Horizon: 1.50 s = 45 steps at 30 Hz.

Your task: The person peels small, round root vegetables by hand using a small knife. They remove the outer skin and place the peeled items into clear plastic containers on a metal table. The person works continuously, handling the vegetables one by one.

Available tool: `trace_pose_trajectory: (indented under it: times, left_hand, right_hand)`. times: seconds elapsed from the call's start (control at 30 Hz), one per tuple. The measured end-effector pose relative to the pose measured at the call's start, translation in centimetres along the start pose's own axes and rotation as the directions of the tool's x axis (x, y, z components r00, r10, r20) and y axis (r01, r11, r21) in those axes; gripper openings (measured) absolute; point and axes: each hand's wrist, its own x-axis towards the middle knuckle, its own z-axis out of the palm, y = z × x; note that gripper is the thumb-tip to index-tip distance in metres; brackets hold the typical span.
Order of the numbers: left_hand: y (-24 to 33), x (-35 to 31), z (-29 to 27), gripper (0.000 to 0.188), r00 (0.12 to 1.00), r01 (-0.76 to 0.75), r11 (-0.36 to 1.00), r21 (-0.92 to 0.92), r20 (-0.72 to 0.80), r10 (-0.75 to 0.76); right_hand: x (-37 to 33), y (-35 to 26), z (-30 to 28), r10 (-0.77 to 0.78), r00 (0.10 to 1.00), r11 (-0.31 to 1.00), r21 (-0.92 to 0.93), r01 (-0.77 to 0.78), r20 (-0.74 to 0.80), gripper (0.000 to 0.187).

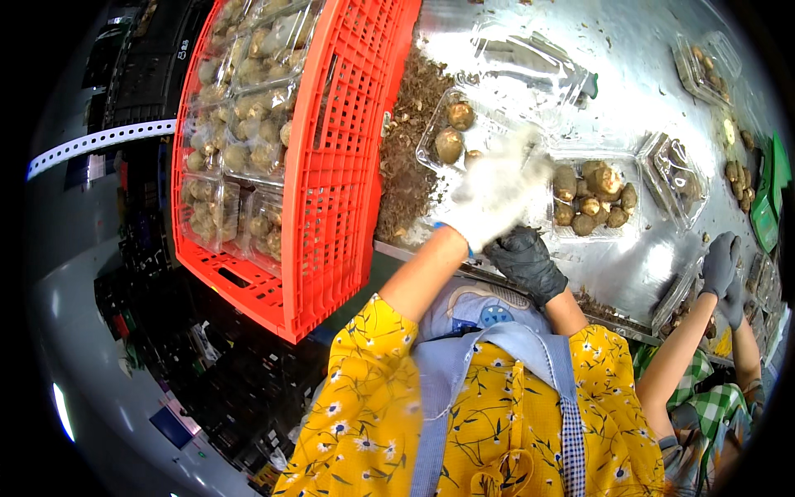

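A clear plastic tray (451,137) with a few brown round roots (450,145) in it sat on the shiny metal table (638,74), just above the middle of the frame. The left hand (497,195) wore a white glove and was over the tray's lower right edge; it was blurry, so I cannot tell if it held anything. The right hand (526,261) wore a black glove, sat just below the left one, and was curled, but its grip was hidden. A fuller tray of roots (595,199) lay just to the right. A heap of brown scraps (410,157) lay to the left. A red crate (331,157) of packed trays filled the upper left. Another person's gray-gloved hands (722,273) worked at the right edge.
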Motion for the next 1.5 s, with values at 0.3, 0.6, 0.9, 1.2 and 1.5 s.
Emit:
trace_pose_trajectory:
  times: [0.3,0.6,0.9,1.2,1.5]
  left_hand:
    - [-3.6,2.0,-2.1,0.026,0.929,0.355,0.652,0.670,-0.178,-0.324]
    - [-4.7,1.0,-2.7,0.045,0.980,0.194,0.840,0.506,-0.056,-0.193]
    - [-1.3,-6.9,-5.2,0.050,0.989,0.145,0.775,-0.615,0.077,-0.124]
    - [0.5,-10.1,-4.9,0.045,0.981,0.144,0.575,-0.805,0.040,-0.189]
    - [-0.6,-8.6,-7.7,0.052,0.961,-0.169,0.878,-0.448,0.125,0.249]
  right_hand:
    - [1.4,-1.4,-0.9,0.222,0.967,0.966,0.105,-0.235,0.121,0.025]
    - [1.1,-0.9,-0.3,0.173,0.982,0.983,0.046,-0.176,0.076,0.026]
    - [1.1,-2.9,-3.3,0.341,0.938,0.820,0.506,-0.268,-0.056,0.031]
    - [1.7,-5.8,-4.6,0.348,0.936,0.625,0.734,-0.268,0.045,0.028]
    - [2.3,-6.5,-7.3,0.299,0.939,0.695,0.636,-0.336,0.170,0.024]
